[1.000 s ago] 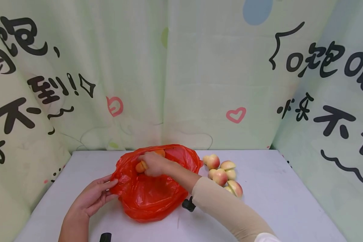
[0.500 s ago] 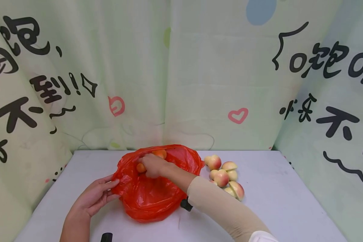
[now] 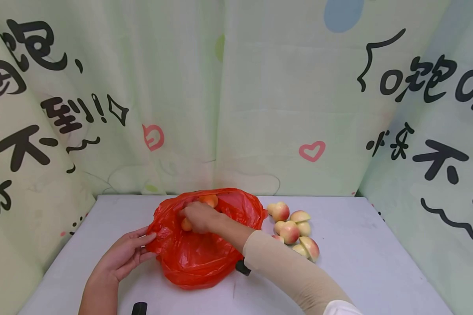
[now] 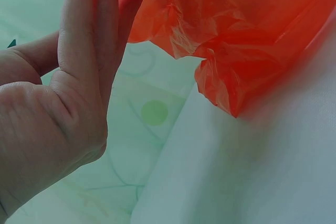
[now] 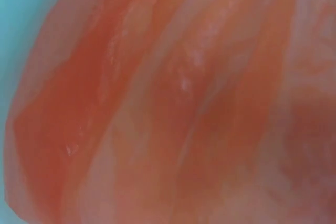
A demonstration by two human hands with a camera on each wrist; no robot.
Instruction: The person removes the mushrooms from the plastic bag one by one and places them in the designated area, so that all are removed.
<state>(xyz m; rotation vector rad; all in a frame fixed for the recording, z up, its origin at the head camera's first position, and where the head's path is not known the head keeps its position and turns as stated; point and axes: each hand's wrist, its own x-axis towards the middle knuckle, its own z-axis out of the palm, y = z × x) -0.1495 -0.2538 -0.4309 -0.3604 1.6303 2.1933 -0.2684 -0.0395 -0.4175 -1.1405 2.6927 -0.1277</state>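
Observation:
A red plastic bag (image 3: 205, 262) lies on the table with its mouth spread wide. At its left rim, my left hand (image 3: 128, 253) pinches the plastic between thumb and fingers; the left wrist view shows the fingers (image 4: 84, 30) fairly straight against the bag (image 4: 231, 51). My right hand (image 3: 199, 216) reaches inside, its curled fingers around an orange-coloured fruit (image 3: 186, 224) that is mostly covered by the hand. Another orange-coloured fruit (image 3: 210, 200) sits behind that hand in the bag. Blurred red plastic (image 5: 173, 103) fills most of the right wrist view.
Several pale yellow and red fruits (image 3: 289, 232), some looking like cut pieces, lie right of the bag on the white table (image 3: 358, 262). A printed curtain (image 3: 260, 87) stands behind the table's back edge. A black object (image 3: 139, 308) shows at the bottom edge.
My right hand has dipped slightly in the bag, and the orange-coloured fruit at its fingers is lower and more covered. The left hand keeps its hold on the rim. The head view has shifted slightly.

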